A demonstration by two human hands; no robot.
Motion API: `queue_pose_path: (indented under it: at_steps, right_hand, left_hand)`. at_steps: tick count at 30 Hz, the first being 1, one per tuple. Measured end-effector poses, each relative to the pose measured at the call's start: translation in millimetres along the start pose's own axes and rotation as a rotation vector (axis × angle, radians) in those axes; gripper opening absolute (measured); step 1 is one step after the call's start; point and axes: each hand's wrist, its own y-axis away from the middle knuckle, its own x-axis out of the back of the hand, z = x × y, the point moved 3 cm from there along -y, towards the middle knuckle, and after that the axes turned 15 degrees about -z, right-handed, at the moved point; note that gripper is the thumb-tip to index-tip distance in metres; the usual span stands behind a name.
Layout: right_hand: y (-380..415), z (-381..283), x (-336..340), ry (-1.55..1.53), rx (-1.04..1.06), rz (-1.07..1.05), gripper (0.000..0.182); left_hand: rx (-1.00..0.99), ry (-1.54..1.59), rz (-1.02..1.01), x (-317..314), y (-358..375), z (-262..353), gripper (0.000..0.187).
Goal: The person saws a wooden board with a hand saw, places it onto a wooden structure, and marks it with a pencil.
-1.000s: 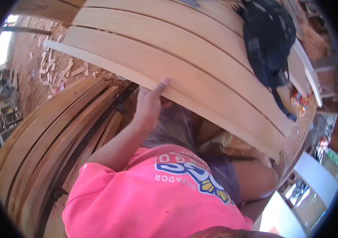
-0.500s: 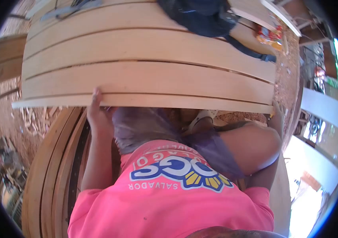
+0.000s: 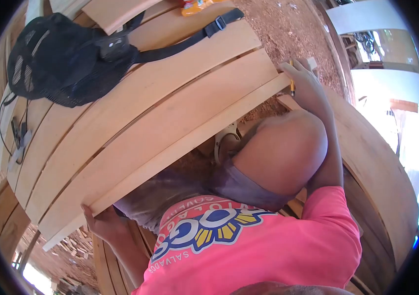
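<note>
A narrow wooden strip [image 3: 182,150] lies along the near edge of a row of wide wooden planks [image 3: 165,105], just above my lap. My left hand [image 3: 107,225] grips the strip near its left end, thumb on the upper side and the other fingers hidden below. At the strip's right end is my right hand [image 3: 303,82], closed around a yellow pencil [image 3: 292,84] held between the fingers. Those fingers also touch the strip's end.
A black mesh cap [image 3: 67,59] with a buckled strap rests on the planks. Beyond it are a loose board [image 3: 116,12] and an orange packet [image 3: 202,7]. A dark cable and clip [image 3: 18,135] lie at left. Curved boards [image 3: 371,157] stand on my right; wood scraps [image 3: 69,246] cover the ground.
My view has turned to the right, so the planks and strip now slant up to the right. The pencil in my right hand shows more clearly. Both hands remain at the strip.
</note>
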Motion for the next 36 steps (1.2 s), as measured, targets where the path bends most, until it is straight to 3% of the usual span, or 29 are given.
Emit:
queue_pose_path:
  at_steps: [8,11,14,18,22,33,36]
  right_hand:
    - [-8,17,-18,0.100,-0.046,-0.004,0.050]
    - [-18,29,-24,0.088,0.032,-0.003,0.053]
    - [-33,32,-43,0.264,0.028,0.187,0.053]
    - [-6,0,-19,-0.021,-0.077,0.195,0.043]
    - [0,10,-19,-0.070,-0.047,0.100,0.046]
    - [-18,44,-13,-0.195,0.033,-0.276,0.057]
    - [-28,45,-10,-0.218,0.011,-0.355,0.060]
  left_hand:
    - [0.007,-0.079,-0.042,-1,-1,-6,0.056]
    - [0.016,-0.150,0.053,1,4,-3,0.052]
    - [0.055,0.006,0.077,-2,7,4,0.045]
    - [0.088,0.055,0.030,-14,12,16,0.045]
    - [0.119,-0.008,0.156,-25,17,25,0.042]
    - [0.036,-0.165,0.061,-15,26,23,0.055]
    - [-0.013,-0.213,0.138,-26,24,26,0.051]
